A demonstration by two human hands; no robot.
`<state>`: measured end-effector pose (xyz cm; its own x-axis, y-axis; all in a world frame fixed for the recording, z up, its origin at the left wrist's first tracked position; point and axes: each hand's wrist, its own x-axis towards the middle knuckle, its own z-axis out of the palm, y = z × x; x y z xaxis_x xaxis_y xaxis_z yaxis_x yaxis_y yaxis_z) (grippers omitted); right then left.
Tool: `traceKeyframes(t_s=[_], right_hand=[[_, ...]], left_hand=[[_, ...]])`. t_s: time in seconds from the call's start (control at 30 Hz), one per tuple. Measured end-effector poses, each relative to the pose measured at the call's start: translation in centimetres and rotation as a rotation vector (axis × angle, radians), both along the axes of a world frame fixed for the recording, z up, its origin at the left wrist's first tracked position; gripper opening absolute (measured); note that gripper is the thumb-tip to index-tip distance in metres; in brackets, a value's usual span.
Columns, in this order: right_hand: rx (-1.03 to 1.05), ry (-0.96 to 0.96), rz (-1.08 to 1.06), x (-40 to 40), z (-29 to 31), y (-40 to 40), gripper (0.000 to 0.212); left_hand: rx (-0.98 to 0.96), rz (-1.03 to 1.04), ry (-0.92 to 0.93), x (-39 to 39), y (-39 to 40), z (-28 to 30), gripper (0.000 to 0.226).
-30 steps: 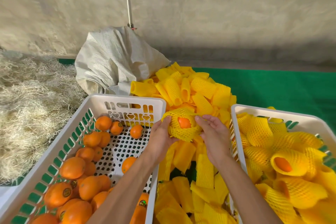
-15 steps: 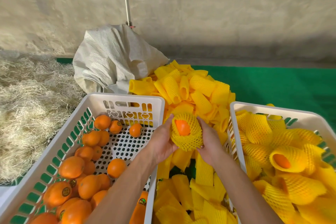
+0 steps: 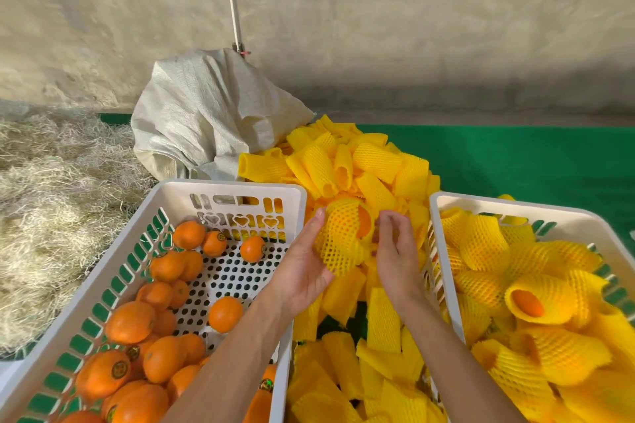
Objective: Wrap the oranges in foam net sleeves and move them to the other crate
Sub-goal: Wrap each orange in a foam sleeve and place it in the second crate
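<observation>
while the left hand (image 3: 302,271) cups the sleeved orange (image 3: 345,237) at frame centre, fingers curled round the foam net sleeve, the right hand (image 3: 395,251) has released it: half a second ago both hands clasped the net, now the right fingers are relaxed and just beside it, holding nothing. the sleeve has turned, so the fruit shows through the open end on the right instead of the top. judgement: wrapping is complete and the transfer to the right crate (image 3: 443,206), lower right and already stacked with sleeved fruit, is the pending step. bare oranges remain in the left crate (image 3: 165,196), lower left. a pile of empty sleeves (image 3: 343,161) lies between the crates on a green mat (image 3: 515,161). straw (image 3: 51,203) at left, a white sack (image 3: 206,120) and a concrete wall (image 3: 412,27) behind.
</observation>
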<state>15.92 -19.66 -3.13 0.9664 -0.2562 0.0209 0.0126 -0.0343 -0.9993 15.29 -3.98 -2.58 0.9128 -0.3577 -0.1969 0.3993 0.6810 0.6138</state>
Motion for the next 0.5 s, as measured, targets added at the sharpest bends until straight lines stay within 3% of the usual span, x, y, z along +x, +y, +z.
traceKeyframes(t_s=[0.1, 0.17, 0.3, 0.43, 0.5], right_hand=[[-0.142, -0.328, 0.076, -0.5, 0.7, -0.5, 0.029], [-0.261, -0.426, 0.149, -0.8, 1.0, -0.2, 0.028], [-0.243, -0.369, 0.224, -0.9, 0.8, 0.1, 0.019], [-0.129, -0.273, 0.223, -0.4, 0.6, -0.7, 0.006], [-0.123, -0.23, 0.197, -0.3, 0.4, -0.8, 0.004]], left_hand=[[0.102, 0.041, -0.053, 0.0, 0.0, 0.0, 0.047], [0.14, 0.091, -0.087, 0.1, -0.1, 0.0, 0.049], [0.227, 0.158, -0.135, -0.1, -0.5, 0.1, 0.05], [0.452, 0.242, -0.036, -0.1, -1.7, -0.5, 0.079], [0.472, 0.264, -0.042, 0.2, -2.0, -1.0, 0.078]])
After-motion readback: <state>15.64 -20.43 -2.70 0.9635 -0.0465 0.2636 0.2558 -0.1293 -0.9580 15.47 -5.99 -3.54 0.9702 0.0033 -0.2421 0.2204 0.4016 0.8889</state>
